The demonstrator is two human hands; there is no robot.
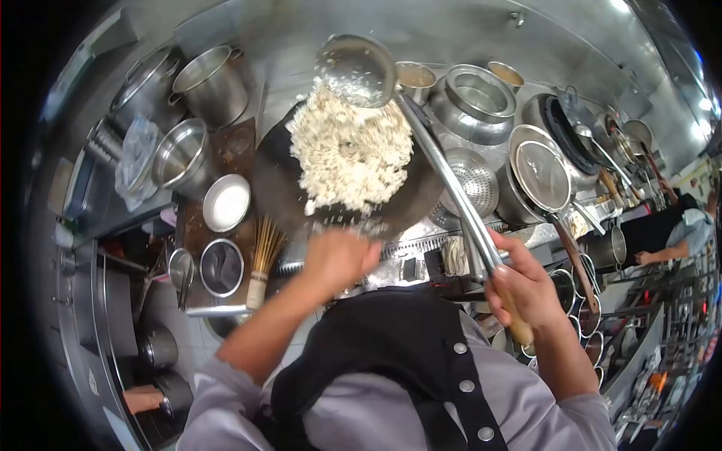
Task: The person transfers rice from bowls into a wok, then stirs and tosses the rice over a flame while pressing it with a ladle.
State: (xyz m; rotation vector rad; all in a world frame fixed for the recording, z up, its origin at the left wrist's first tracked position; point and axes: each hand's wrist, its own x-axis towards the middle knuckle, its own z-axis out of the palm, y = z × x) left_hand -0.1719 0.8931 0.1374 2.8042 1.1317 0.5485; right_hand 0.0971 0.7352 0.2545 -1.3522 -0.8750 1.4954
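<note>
White rice (350,150) with pale bits fills the middle of a large dark wok (274,177), some of it blurred by motion. My left hand (338,259) is closed at the wok's near edge; what it grips there is hidden beneath the fingers. In my right hand (523,289) is the wooden handle of a long metal ladle (357,71). The ladle's round bowl is over the far edge of the rice, with grains on it.
Left of the wok are a bowl of white grains (226,204), a bamboo brush (267,248) and steel pots (210,86). On the right are a perforated strainer (472,180), a mesh sieve (543,177) and a steel pot (477,101). Another person (677,233) stands far right.
</note>
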